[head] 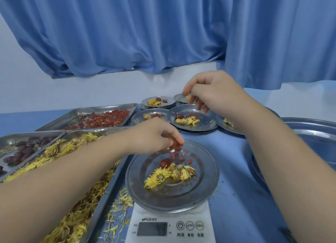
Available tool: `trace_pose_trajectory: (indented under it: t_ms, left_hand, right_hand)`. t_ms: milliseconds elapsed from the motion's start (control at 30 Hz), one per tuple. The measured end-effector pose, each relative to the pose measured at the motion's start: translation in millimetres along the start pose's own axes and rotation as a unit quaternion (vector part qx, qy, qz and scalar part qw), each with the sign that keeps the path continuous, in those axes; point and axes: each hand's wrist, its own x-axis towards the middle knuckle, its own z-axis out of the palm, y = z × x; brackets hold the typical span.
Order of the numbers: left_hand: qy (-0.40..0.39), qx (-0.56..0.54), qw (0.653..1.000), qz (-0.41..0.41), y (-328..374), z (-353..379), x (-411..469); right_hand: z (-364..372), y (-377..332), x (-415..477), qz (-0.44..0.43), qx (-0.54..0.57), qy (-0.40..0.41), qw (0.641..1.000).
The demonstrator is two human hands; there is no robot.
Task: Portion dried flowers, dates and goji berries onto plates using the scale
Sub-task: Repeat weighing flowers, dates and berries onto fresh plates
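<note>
The scale (pixel 171 224) sits nearest, its front edge cut off and its display too blurred to read. Just above the plate (pixel 205 188) on it, beside dried flowers (pixel 171 173) and a date (pixel 164 163), the left hand (pixel 154 133) pinches goji berries (pixel 176 146). The right hand (pixel 212 89) curls over filled plates (pixel 207 122) (any hold is unclear). The blue table (pixel 236 170) meets a blue curtain (pixel 127 33).
</note>
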Motion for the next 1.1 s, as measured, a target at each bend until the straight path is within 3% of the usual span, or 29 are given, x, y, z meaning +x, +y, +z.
trace_pose_trajectory:
  t_ms: [333,567,800,1100]
  left_hand:
    - [0.107,-0.017,0.994,-0.003,8,8,-9]
    - [0.099,-0.014,0.994,-0.031,16,13,-14]
    - [0.158,-0.121,0.978,-0.062,15,17,-25]
    - [0.194,-0.185,0.961,-0.070,7,29,-26]
  right_hand:
    - [-9,5,-74,-0.004,-0.125,-0.036,0.991]
    - [-9,39,-130,-0.009,-0.114,0.012,0.993]
    - [-8,42,-141,-0.054,-0.160,0.023,0.985]
    - [-4,47,-142,-0.039,-0.178,-0.003,0.983]
